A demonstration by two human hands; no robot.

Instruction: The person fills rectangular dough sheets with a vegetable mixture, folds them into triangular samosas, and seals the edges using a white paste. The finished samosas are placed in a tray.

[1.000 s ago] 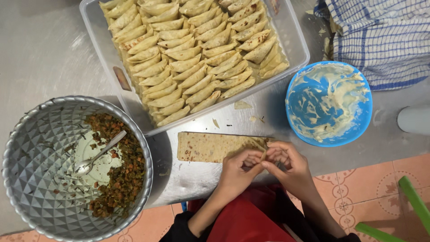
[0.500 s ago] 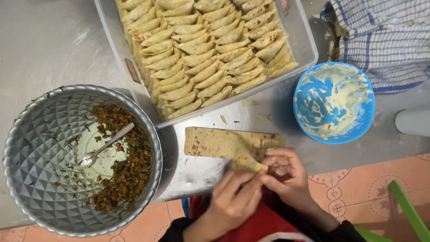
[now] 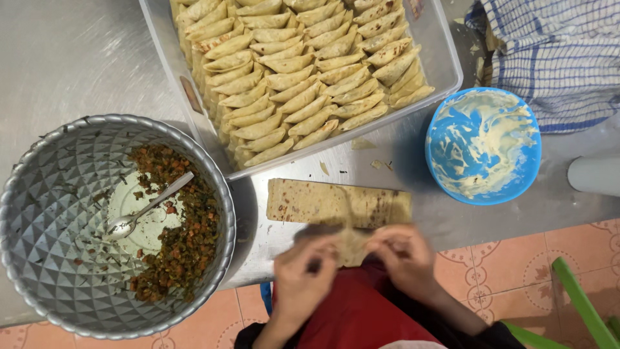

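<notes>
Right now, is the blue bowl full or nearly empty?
Nearly empty: the blue bowl holds only smears of pale paste, with bare blue showing through across its bottom.

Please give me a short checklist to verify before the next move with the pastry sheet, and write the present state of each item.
1. Both hands, left hand and right hand, on the pastry piece: ok, though blurred.
2. Pastry strips lie at the table edge: ok.
3. Filling left in the metal bowl: ok.
4. Spoon in the bowl: ok.
5. Paste left in the blue bowl: ok, thin smears.
6. Room in the tray: cannot tell.
</notes>
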